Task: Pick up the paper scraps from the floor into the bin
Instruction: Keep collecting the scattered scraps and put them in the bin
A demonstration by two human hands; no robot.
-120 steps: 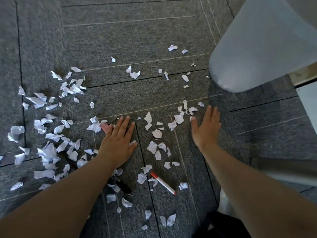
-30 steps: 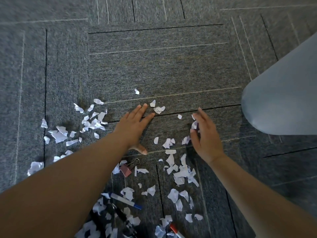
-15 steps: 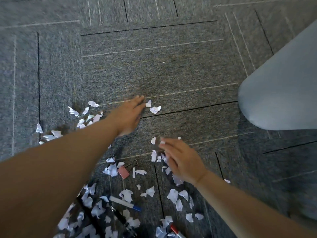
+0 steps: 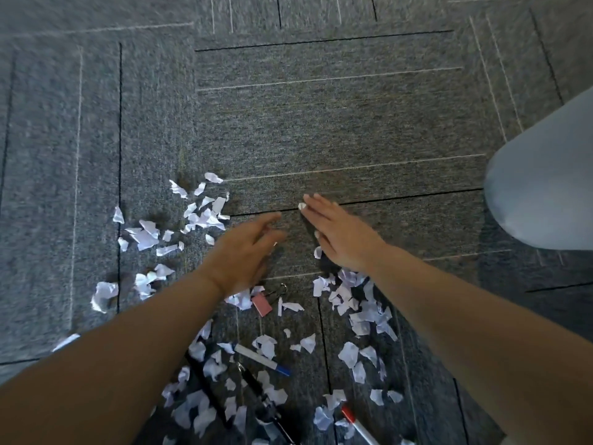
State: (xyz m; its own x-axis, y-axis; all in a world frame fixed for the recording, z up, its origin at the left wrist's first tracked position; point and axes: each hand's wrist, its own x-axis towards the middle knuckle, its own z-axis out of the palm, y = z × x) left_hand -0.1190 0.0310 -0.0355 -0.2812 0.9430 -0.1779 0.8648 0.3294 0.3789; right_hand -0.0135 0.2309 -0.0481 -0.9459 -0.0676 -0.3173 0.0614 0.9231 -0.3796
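Reached forward with the flat, empty right hand (image 4: pixel 340 234) onto a paper scrap (image 4: pixel 302 206) at its fingertips, pulled the open left hand (image 4: pixel 247 253) back beside it: still herding, nothing gripped.

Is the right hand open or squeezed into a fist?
Open: the right hand lies flat on the carpet, fingers straight, none curled.

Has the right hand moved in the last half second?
Yes. The right hand went forward, away from the pink binder clip; its fingertips now reach the dark carpet seam.
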